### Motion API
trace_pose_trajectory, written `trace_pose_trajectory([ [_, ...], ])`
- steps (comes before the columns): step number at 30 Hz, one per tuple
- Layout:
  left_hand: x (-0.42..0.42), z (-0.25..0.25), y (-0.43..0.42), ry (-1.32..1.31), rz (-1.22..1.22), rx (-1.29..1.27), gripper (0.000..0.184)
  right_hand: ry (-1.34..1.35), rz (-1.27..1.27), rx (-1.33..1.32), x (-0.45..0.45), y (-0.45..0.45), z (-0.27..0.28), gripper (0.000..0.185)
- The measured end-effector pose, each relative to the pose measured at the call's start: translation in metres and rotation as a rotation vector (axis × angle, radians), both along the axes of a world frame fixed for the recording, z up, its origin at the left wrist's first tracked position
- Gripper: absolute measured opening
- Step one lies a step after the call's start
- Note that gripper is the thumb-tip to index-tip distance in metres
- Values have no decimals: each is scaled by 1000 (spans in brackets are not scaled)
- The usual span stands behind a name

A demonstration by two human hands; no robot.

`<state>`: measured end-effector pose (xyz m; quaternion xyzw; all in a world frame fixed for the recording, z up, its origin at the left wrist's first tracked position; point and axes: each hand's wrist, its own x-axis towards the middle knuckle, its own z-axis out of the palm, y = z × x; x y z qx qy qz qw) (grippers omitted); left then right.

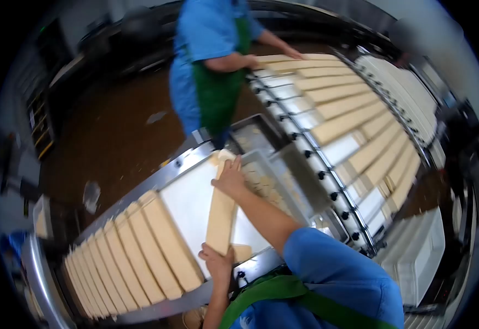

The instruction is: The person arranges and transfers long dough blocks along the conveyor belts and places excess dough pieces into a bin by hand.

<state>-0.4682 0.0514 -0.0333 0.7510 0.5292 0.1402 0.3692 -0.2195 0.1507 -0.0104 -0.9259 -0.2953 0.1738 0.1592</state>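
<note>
A long, pale, bread-like loaf (221, 219) lies lengthwise away from me over a white board (187, 192). My right hand (231, 178) reaches across and grips its far end. At its near end, my left hand (217, 263) has its fingers around the end. A small pale piece (242, 253) lies beside the near end, right of the loaf. To the left, several similar loaves (154, 244) sit side by side in a row on the metal-edged table. A bin (264, 183) with many small pale pieces stands just right of the board.
Across from me a person in blue with a green apron (220, 93) has both hands at a slanted conveyor (321, 156) carrying more long pale loaves (341, 107). White stacked trays (423, 257) stand at right. A curved metal rail (39, 279) borders the left.
</note>
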Motion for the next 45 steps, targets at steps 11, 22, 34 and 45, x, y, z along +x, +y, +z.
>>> trace_pose_trajectory([
  [11, 166, 54, -56, -428, -295, 222, 77, -67, -668, 606, 163, -246, 75, 77],
  [22, 316, 94, -80, -464, -769, 150, 55, -275, -525, -41, 357, -366, 41, 56],
  [34, 359, 67, -104, -557, -750, 2, 49, -194, -597, -22, 421, -384, 17, 66],
  [45, 394, 49, -128, -477, -665, 61, 47, -171, -558, -33, 435, -400, 30, 56],
])
